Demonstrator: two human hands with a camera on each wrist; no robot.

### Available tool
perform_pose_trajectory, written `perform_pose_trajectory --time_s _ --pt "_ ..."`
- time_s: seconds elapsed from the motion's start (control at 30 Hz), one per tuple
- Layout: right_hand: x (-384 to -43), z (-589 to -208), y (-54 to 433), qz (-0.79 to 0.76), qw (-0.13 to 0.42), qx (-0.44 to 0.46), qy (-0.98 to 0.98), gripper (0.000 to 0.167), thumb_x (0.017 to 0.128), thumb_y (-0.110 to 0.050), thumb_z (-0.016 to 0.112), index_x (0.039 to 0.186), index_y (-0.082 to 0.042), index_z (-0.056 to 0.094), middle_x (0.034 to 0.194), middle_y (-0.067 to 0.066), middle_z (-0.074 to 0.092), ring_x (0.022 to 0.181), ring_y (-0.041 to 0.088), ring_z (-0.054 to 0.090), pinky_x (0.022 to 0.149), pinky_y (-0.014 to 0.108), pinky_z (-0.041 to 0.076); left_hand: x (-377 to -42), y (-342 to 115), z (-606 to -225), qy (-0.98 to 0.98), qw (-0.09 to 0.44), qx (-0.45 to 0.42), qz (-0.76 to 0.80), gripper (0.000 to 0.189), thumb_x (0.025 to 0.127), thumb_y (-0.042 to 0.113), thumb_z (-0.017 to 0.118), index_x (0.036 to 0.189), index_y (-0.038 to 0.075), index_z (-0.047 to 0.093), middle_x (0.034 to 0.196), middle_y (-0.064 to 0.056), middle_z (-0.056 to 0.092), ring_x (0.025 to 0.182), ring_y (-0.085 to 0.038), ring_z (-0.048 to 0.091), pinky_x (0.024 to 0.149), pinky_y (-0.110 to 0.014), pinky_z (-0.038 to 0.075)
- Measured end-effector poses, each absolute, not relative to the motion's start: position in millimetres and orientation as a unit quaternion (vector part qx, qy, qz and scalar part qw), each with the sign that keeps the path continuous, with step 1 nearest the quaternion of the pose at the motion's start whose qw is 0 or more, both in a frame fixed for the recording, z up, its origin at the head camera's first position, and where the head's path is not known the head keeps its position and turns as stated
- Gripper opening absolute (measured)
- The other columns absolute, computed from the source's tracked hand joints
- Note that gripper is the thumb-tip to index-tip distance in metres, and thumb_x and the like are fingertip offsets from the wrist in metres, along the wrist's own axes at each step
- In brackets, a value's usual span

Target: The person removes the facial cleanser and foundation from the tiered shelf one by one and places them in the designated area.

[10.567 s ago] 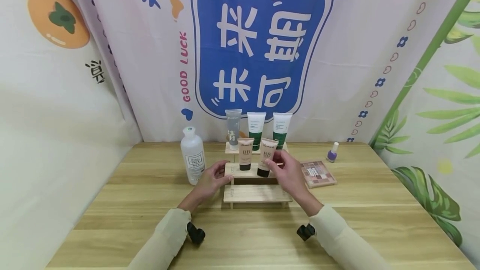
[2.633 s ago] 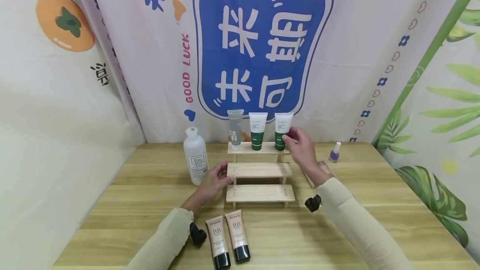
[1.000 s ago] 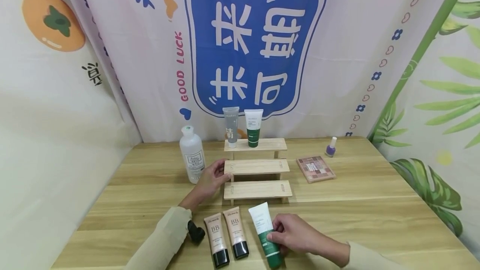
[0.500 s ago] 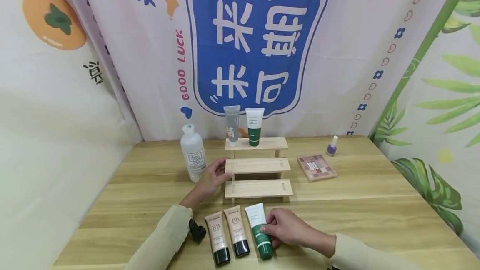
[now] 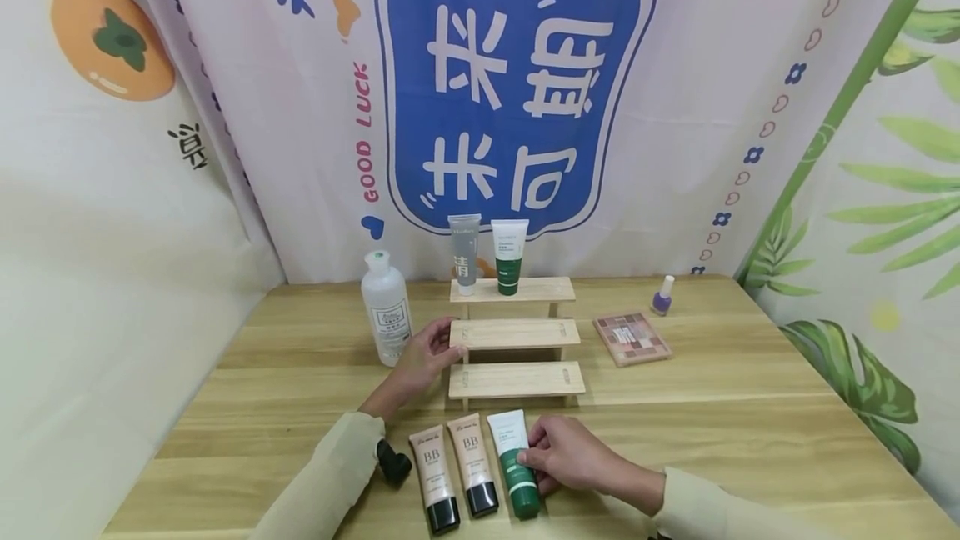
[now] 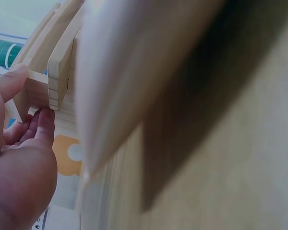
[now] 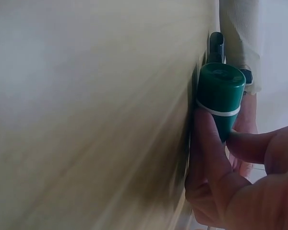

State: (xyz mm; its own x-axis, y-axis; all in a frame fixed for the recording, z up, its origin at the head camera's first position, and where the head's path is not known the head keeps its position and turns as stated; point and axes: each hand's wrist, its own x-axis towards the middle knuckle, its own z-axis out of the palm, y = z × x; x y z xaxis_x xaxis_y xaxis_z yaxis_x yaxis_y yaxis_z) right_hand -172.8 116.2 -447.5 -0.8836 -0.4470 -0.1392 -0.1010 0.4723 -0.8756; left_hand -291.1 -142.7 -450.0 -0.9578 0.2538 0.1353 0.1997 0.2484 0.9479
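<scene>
My right hand (image 5: 566,455) pinches a white-and-green squeeze tube (image 5: 512,461) lying on the table; its green cap (image 7: 222,85) faces the right wrist camera. Beside it, to the left, lie two beige BB cream tubes (image 5: 472,463) with black caps. With thumb and fingers my left hand (image 5: 422,361) grips the left end of the middle step of a three-step wooden display stand (image 5: 517,379). Up close in the left wrist view, its fingers (image 6: 44,125) hold the step's wooden end. On the top step stand a grey tube (image 5: 465,257) and another white-and-green tube (image 5: 508,258).
A white bottle (image 5: 387,311) stands behind my left hand, left of the stand. To the right lie an eyeshadow palette (image 5: 632,338) and, farther back, a purple nail polish bottle (image 5: 662,297). Printed cloth (image 5: 675,148) hangs behind the wooden table (image 5: 712,432).
Both BB cream tubes have gone from the middle step to the table in front. One white-and-green tube followed from the top step, then shifted left beside them. The left hand stayed at the stand.
</scene>
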Motion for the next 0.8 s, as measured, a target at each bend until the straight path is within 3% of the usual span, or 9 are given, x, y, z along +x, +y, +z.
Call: perform_pose_trajectory --time_s 0.17,0.37,0.5,0.67,0.8 --pt "-173 -450 115 -0.487 0.176 -0.162 0.84 0.016 0.089 -0.01 0.07 0.088 0.002 0.061 0.072 0.005 0.064 0.058 0.016 0.063 0.049 0.028 0.059 -295 -144 -456 0.791 0.032 0.135 0.595 0.067 0.091 0.009 0.069 0.147 -0.005 0.035 0.143 -0.024 0.046 0.133 -0.036 0.045 0.111 -0.038 0.042" --pt "-181 -430 122 -0.481 0.165 -0.152 0.847 0.027 0.094 -0.025 0.065 0.096 0.002 0.061 0.071 0.009 0.065 0.056 0.018 0.065 0.051 0.031 0.059 -302 -145 -467 0.787 0.019 0.138 0.601 0.068 0.09 0.014 0.071 0.146 -0.001 0.038 0.141 -0.021 0.049 0.132 -0.035 0.048 0.109 -0.036 0.044" --pt "-204 -396 129 -0.491 0.102 -0.15 0.852 0.033 0.096 -0.026 0.061 0.107 0.005 0.06 0.079 0.013 0.064 0.061 0.021 0.065 0.057 0.039 0.061 -301 -145 -468 0.788 0.016 0.143 0.599 0.069 0.089 0.017 0.072 0.146 -0.002 0.038 0.14 -0.02 0.051 0.13 -0.034 0.049 0.108 -0.035 0.045" --pt "-257 -355 134 -0.493 -0.04 -0.143 0.857 0.039 0.096 -0.029 0.063 0.122 -0.001 0.055 0.098 0.011 0.064 0.088 0.025 0.064 0.077 0.039 0.06 -302 -145 -468 0.791 0.011 0.141 0.595 0.07 0.089 0.02 0.073 0.146 -0.001 0.039 0.139 -0.018 0.051 0.13 -0.032 0.05 0.108 -0.035 0.045" --pt "-297 -342 131 -0.51 -0.086 -0.144 0.844 0.056 0.095 -0.03 0.065 0.137 0.001 0.044 0.128 0.016 0.056 0.119 0.03 0.054 0.103 0.04 0.05 -301 -145 -467 0.79 0.011 0.14 0.596 0.068 0.089 0.018 0.072 0.145 -0.002 0.039 0.139 -0.018 0.051 0.13 -0.032 0.05 0.108 -0.036 0.045"
